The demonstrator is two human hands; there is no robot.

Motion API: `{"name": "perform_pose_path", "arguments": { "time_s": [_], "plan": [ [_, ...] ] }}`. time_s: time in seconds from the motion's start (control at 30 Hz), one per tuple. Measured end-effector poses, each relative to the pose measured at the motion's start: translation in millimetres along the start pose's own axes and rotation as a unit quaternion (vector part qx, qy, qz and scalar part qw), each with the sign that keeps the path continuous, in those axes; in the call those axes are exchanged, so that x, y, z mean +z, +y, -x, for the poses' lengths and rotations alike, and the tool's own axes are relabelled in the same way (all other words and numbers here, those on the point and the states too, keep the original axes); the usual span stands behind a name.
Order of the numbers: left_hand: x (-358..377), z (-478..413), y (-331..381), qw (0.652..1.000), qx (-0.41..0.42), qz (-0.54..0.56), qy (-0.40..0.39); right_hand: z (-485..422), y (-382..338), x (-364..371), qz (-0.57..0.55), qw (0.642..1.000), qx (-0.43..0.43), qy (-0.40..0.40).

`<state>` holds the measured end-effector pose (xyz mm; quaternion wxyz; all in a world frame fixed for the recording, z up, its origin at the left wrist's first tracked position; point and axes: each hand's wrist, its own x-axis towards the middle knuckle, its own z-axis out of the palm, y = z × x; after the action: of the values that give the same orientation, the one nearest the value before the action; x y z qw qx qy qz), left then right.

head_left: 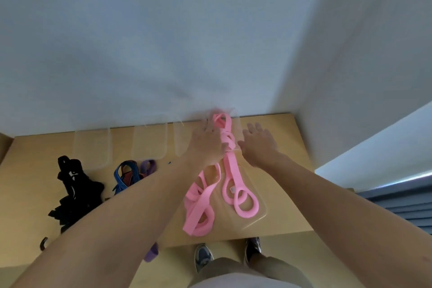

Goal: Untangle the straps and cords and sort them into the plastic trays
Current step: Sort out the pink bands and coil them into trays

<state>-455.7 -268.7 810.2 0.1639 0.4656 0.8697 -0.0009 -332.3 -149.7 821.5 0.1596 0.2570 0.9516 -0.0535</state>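
A long pink strap (230,168) runs from a clear tray (238,121) against the wall down to loose loops near the table's front edge, where it lies over another clear tray (260,216). My left hand (207,144) rests on the strap's upper part from the left, fingers stretched toward the wall. My right hand (259,144) hovers just right of the strap with fingers spread, its thumb near the strap. Three more clear trays (92,147) (149,142) (179,141) line the wall to the left. The picture is blurred.
A heap of black straps (74,190) lies at the left of the wooden table (287,170). Beside it lie a blue and orange strap (126,175) and a purple strap (147,167). A purple end (150,253) hangs off the front edge.
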Motion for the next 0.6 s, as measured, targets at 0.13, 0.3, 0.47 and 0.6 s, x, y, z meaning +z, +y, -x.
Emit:
{"name": "perform_pose_path", "arguments": {
  "time_s": [0.13,0.3,0.47,0.6],
  "plan": [
    [13,24,8,0.999,-0.012,0.01,-0.049,26,0,11,-0.002,1.0,0.015,-0.009],
    [17,55,15,0.998,-0.031,0.03,-0.05,43,8,23,0.003,1.0,-0.001,-0.02],
    [15,81,25,0.985,-0.096,0.147,0.0,51,17,27,-0.008,0.999,-0.035,-0.029],
    [20,96,47,0.967,-0.167,0.191,-0.011,66,25,35,-0.07,0.996,-0.046,-0.007]
  ]
}}
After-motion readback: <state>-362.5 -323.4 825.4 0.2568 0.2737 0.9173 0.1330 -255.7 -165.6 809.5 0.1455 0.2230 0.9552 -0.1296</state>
